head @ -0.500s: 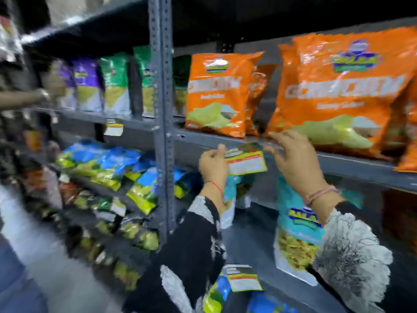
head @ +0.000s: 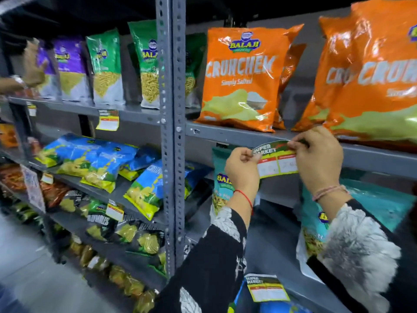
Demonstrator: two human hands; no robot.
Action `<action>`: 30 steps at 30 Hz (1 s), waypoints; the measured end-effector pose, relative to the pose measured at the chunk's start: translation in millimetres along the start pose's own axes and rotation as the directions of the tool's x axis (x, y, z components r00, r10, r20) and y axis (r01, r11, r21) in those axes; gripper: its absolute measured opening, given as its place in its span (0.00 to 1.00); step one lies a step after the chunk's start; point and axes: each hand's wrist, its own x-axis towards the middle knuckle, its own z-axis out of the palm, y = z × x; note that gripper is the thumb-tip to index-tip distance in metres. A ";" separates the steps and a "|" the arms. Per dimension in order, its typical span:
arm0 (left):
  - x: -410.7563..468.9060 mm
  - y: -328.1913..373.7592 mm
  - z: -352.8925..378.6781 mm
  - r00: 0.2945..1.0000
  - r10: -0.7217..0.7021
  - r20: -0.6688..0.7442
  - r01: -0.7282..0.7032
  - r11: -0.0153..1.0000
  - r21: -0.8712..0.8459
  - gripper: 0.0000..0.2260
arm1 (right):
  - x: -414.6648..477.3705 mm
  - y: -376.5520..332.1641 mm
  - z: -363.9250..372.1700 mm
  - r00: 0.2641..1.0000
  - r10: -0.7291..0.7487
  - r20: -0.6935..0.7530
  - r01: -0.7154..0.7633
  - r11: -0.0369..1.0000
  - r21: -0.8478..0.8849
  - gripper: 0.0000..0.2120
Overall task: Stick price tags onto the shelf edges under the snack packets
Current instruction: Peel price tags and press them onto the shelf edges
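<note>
Both hands pinch one price tag (head: 276, 160) against the shelf edge (head: 237, 134) below the orange snack packets (head: 241, 80): left hand (head: 242, 170) grips its left end, right hand (head: 318, 159) its upper right corner. Tag top curls off the edge.

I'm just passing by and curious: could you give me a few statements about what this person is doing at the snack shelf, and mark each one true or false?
1. Both hands hold the price tag. True.
2. The tag is held below the purple packets. False: it is at the shelf edge under the orange Crunchem packet.
3. The left hand wears a red thread at the wrist. True.
4. The shelf to the left has no tags yet. False: a yellow tag hangs there.
</note>
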 end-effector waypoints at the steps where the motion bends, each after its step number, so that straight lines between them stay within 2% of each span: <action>1: -2.2 1.2 -2.7 0.999 0.048 -0.016 -0.048 0.999 -0.008 0.18 | -6.6 -0.1 -1.4 0.999 -0.014 -0.051 0.016 0.999 0.036 0.04; 4: 0.0 2.7 -6.5 0.987 0.162 -0.012 -0.163 0.986 -0.040 0.17 | -26.1 -0.3 -3.3 0.984 0.035 -0.176 -0.013 0.993 0.121 0.06; 10: 18.3 10.3 4.4 0.984 0.175 0.018 -0.175 0.984 -0.009 0.07 | -24.1 3.3 4.8 0.974 0.092 -0.208 -0.079 0.995 0.067 0.04; 17: 21.3 7.8 16.2 0.977 0.195 -0.081 -0.194 0.981 0.015 0.14 | -13.1 -0.5 2.4 0.990 0.060 -0.125 -0.073 0.992 -0.099 0.09; 21: 22.7 2.7 11.8 0.989 0.134 -0.058 -0.133 0.991 0.018 0.18 | -7.0 -4.2 -8.5 0.987 0.139 -0.086 -0.143 0.989 -0.047 0.08; 24: 14.6 -3.2 8.7 0.987 0.108 -0.116 -0.098 0.991 0.088 0.19 | -8.1 0.3 -17.8 0.974 0.206 -0.093 -0.199 0.977 0.083 0.16; 26: -1.1 -12.3 9.8 0.968 0.155 -0.196 -0.129 0.982 0.139 0.18 | -21.9 6.5 -22.0 0.991 0.106 -0.087 -0.095 0.988 0.121 0.17; 28: -28.6 -24.5 20.6 0.947 0.229 -0.225 -0.187 0.963 0.192 0.14 | -44.4 21.0 -31.5 0.997 -0.033 -0.068 0.036 0.999 0.036 0.18; 30: -61.4 -37.0 39.7 0.934 0.305 -0.187 -0.260 0.938 0.231 0.10 | -64.9 43.1 -48.7 0.992 -0.102 -0.075 0.096 0.992 -0.080 0.19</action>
